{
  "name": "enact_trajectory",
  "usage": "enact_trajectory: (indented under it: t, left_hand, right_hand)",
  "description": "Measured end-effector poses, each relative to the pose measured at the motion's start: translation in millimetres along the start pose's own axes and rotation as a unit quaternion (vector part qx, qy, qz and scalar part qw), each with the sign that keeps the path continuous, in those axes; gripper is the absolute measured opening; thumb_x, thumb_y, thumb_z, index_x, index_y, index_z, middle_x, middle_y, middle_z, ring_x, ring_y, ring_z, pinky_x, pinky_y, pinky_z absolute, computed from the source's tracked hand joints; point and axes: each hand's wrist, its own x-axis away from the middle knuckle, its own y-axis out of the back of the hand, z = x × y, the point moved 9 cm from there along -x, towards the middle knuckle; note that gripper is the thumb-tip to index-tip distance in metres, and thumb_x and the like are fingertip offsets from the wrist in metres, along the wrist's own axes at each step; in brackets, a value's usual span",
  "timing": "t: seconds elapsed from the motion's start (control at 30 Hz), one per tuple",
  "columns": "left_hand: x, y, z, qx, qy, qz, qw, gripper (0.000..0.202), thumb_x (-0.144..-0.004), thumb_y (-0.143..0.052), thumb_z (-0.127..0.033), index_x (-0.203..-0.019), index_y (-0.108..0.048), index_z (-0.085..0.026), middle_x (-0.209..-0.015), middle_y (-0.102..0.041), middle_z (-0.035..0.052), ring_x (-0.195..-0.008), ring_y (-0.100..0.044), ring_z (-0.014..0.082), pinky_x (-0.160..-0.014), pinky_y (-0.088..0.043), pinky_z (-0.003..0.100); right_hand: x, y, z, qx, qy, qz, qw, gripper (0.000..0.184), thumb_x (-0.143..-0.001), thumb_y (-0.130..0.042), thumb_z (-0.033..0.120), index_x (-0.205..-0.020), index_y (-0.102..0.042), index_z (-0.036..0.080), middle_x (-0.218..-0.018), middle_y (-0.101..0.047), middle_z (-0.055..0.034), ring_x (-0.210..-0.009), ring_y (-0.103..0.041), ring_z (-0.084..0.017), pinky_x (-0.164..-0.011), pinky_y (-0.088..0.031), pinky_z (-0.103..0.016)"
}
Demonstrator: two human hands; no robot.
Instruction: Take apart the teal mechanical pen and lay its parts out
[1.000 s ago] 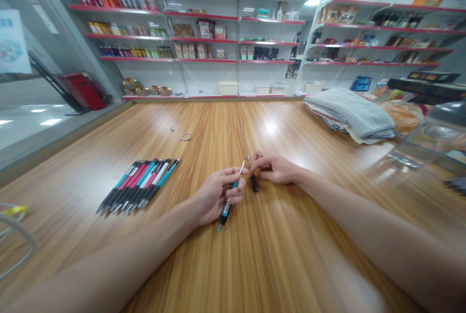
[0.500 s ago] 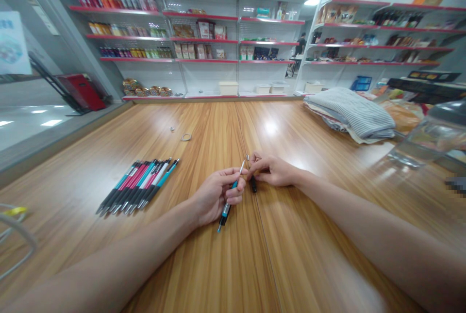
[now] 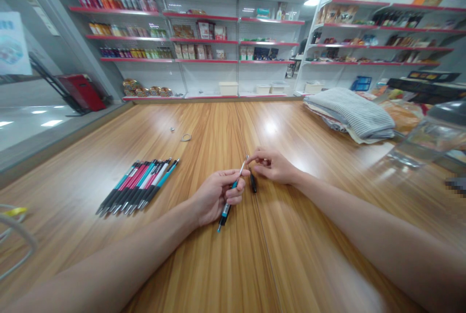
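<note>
Pens (image 3: 138,189) lay in a tidy row at the left of the wooden table (image 3: 204,274). Nearer the middle, the left hand (image 3: 214,196) was closed around a teal pen barrel (image 3: 226,208), its white refill (image 3: 241,167) sticking out. The right hand (image 3: 274,167) pinched something at the refill's tip, too small to name. A black pen piece (image 3: 253,183) lay just beside that hand. The pen looked mid-assembly, and the next move would call for fine alignment along the refill.
</note>
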Motion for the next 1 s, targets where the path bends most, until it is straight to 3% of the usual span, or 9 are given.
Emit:
enact_trajectory:
  t: [0.1,0.2,0.47,0.6,0.73,0.87,1.0]
  left_hand:
    - [0.9,-1.1,0.4,-0.010,0.004,-0.002,1.000,0.018,-0.090,-0.052,-0.017,-0.101,-0.061,-0.006,-0.066,-0.048,-0.0004,-0.044,-0.025,0.0007,-0.040,-0.022,0.014]
    - [0.8,-3.8,0.5,-0.019,0.002,0.011,1.000,0.017,-0.090,-0.052,-0.020,-0.097,-0.061,-0.007,-0.067,-0.049,-0.0003,-0.044,-0.024,0.0003,-0.041,-0.021,0.014]
    - [0.6,-10.5,4.5,-0.048,0.009,0.042,0.998,0.018,-0.090,-0.055,-0.025,-0.096,-0.061,-0.010,-0.067,-0.048,-0.0007,-0.044,-0.025,0.0005,-0.042,-0.019,0.016]
    - [2.9,-14.0,6.1,-0.062,0.016,0.053,0.997,0.020,-0.092,-0.052,-0.027,-0.098,-0.061,-0.010,-0.068,-0.050,0.0002,-0.044,-0.026,0.0007,-0.043,-0.017,0.017]
    - [3.8,-13.3,8.1,-0.062,0.027,0.057,0.996,0.021,-0.092,-0.051,-0.027,-0.097,-0.061,-0.010,-0.069,-0.051,0.0011,-0.044,-0.027,0.0005,-0.043,-0.016,0.017]
    - [2.3,-9.9,7.7,-0.045,0.027,0.046,0.998,0.019,-0.092,-0.051,-0.026,-0.089,-0.060,-0.009,-0.068,-0.052,0.0016,-0.044,-0.028,0.0009,-0.043,-0.017,0.017]
    - [0.8,-6.3,6.1,-0.025,0.022,0.026,0.999,0.016,-0.090,-0.051,-0.023,-0.084,-0.058,-0.010,-0.066,-0.051,0.0013,-0.044,-0.030,0.0018,-0.042,-0.019,0.016]
  right_hand:
    - [0.8,-2.5,2.9,-0.063,-0.009,-0.009,0.998,0.026,-0.084,-0.061,0.032,-0.104,-0.067,0.017,-0.082,-0.050,-0.0011,-0.067,-0.045,-0.009,-0.057,-0.034,-0.020]
    - [0.5,-12.3,6.1,-0.147,-0.033,0.011,0.989,0.029,-0.086,-0.060,0.040,-0.096,-0.067,0.014,-0.083,-0.059,-0.0034,-0.074,-0.052,-0.011,-0.064,-0.039,-0.022]
    - [-1.6,-21.9,1.2,-0.232,-0.095,0.028,0.968,0.027,-0.082,-0.066,0.039,-0.080,-0.066,0.012,-0.074,-0.064,-0.0019,-0.069,-0.054,-0.010,-0.065,-0.040,-0.021]
    - [1.5,-22.9,-9.2,-0.283,-0.141,0.020,0.949,0.027,-0.080,-0.068,0.039,-0.076,-0.062,0.013,-0.060,-0.054,0.0028,-0.051,-0.041,-0.005,-0.048,-0.029,-0.018]
    - [3.1,-12.3,-30.9,-0.391,-0.190,-0.060,0.899,0.029,-0.076,-0.071,0.037,-0.071,-0.054,0.015,-0.050,-0.033,0.0090,-0.042,-0.022,-0.003,-0.040,-0.011,-0.018]
    - [2.2,3.1,-46.8,-0.441,-0.206,-0.113,0.866,0.033,-0.074,-0.072,0.036,-0.067,-0.046,0.016,-0.054,-0.038,0.0081,-0.041,-0.022,-0.002,-0.037,-0.008,-0.018]
    - [4.2,9.1,-49.9,-0.438,-0.225,-0.084,0.866,0.033,-0.073,-0.071,0.036,-0.066,-0.046,0.016,-0.055,-0.044,0.0073,-0.039,-0.026,-0.001,-0.034,-0.011,-0.016]
